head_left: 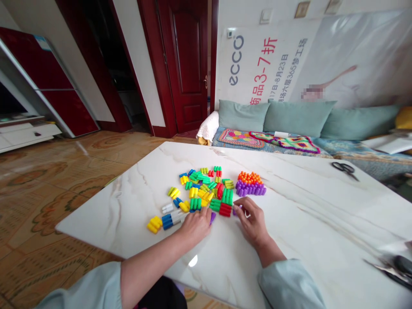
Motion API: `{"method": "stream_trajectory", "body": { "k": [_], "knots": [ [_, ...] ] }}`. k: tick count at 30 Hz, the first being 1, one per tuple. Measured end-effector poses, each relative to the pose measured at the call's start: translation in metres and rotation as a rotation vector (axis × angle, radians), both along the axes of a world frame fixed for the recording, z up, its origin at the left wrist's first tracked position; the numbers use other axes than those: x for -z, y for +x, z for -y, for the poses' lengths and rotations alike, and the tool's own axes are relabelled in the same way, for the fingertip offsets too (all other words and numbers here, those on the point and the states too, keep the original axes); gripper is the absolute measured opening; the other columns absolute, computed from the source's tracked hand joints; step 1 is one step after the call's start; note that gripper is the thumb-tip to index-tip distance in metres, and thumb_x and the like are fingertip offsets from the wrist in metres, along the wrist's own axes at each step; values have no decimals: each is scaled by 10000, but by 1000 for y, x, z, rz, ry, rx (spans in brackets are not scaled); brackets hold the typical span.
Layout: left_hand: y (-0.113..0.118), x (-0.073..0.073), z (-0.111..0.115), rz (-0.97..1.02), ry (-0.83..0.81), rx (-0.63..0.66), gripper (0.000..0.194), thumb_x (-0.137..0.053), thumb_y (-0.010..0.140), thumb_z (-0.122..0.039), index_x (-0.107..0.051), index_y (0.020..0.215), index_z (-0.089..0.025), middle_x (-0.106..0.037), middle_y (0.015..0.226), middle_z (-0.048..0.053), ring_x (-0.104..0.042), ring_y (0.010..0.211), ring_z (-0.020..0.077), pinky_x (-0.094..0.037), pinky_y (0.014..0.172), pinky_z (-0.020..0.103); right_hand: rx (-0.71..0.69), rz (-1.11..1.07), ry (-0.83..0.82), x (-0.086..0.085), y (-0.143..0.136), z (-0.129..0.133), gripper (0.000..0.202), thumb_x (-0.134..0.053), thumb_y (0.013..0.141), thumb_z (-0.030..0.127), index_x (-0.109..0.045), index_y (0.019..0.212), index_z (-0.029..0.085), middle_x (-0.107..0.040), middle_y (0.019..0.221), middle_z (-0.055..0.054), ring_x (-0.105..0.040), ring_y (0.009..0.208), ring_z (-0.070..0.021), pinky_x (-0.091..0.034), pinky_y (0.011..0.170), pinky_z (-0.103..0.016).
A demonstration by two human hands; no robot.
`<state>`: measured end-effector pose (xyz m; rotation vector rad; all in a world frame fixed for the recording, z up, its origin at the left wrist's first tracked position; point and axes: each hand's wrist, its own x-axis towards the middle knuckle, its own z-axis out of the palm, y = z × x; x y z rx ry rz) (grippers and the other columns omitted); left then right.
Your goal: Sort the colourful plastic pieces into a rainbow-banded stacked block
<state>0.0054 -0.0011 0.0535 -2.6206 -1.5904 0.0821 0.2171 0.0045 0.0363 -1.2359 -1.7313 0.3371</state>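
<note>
A spread of small rounded plastic toy pieces, joined in short ribbed blocks, lies mid-table. My left hand (197, 224) is closed at the near edge of this spread, with a purple plastic piece (213, 218) showing past its fingers. The fingertips themselves are partly hidden. My right hand (253, 221) pinches another purple plastic piece (237, 210) between thumb and fingers, just right of a red block (225, 210). Green blocks (227, 197) sit just beyond. Blue blocks (167, 221) and yellow blocks (155, 224) rest left of my left hand. Behind my right hand is a purple cluster (251, 189) bordered by orange pieces (249, 177).
The white marbled table (309, 223) carries black-handled scissors (344, 168) at its far right. Another dark-handled metal tool (395, 270) lies at the right edge. Past the table is a sofa with green cushions (298, 118); a red door (188, 64) stands behind.
</note>
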Motion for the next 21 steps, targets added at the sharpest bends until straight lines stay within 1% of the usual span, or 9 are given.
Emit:
{"method": "stream_trajectory", "body": {
  "k": [2,4,7,9,11,14,18,20,21],
  "knots": [
    [-1,2,-4,6,23,29,389,-499,892,-201,-503,1268,-98,-619,1083,159,-656,867,286,-533,675,362,-141,17,-13,-4,-5,3,255,-525,912,414,-650,981,203,-626,914,-46,-554,659,-126,-467,646,-254],
    [-3,3,-8,12,41,45,349,-461,905,-168,-523,1240,-93,-628,1034,160,-652,858,286,-523,663,359,-247,55,-23,-5,-9,4,283,-560,896,419,-650,1073,217,-623,969,-56,-582,717,-139,-487,672,-261],
    [-6,0,-14,39,56,62,253,-419,922,-134,-591,1106,-119,-635,943,143,-649,822,274,-504,644,352,-353,116,-23,-5,-14,2,367,-576,889,420,-612,1208,243,-616,1088,-78,-620,853,-170,-513,754,-284],
    [-7,-6,-15,58,58,88,219,-409,939,-156,-608,1030,-137,-633,906,125,-645,818,264,-496,639,345,-387,139,-21,-4,-15,1,383,-571,894,406,-594,1247,257,-612,1141,-84,-629,900,-179,-519,795,-301],
    [-5,-13,-12,66,58,133,214,-402,955,-191,-604,1010,-147,-631,917,113,-639,832,257,-493,636,337,-396,146,-10,-3,-17,1,371,-572,898,384,-597,1249,267,-619,1143,-80,-630,928,-184,-518,825,-314],
    [2,-21,-6,69,62,188,228,-380,971,-205,-597,1018,-155,-627,941,98,-629,858,239,-486,638,313,-378,115,20,-4,-19,2,311,-564,908,345,-630,1204,276,-641,1081,-71,-626,938,-187,-514,841,-325],
    [10,-25,1,131,46,177,226,-400,982,-271,-595,1038,-172,-625,935,79,-632,828,210,-484,649,279,-367,35,44,-5,-20,3,228,-535,921,325,-677,1084,252,-653,991,-71,-628,889,-183,-523,794,-315],
    [9,-27,3,231,58,144,235,-406,985,-309,-571,1105,-191,-625,990,71,-636,826,193,-493,682,273,-281,-35,59,-4,-16,0,203,-529,919,320,-674,1029,232,-649,981,-71,-624,873,-179,-521,755,-298],
    [9,-27,5,293,61,139,242,-403,986,-324,-560,1125,-202,-625,1016,68,-638,843,189,-497,709,274,-191,-76,70,-3,-12,-3,195,-528,915,321,-667,1012,223,-647,980,-70,-621,855,-174,-516,726,-288]
  ]
}}
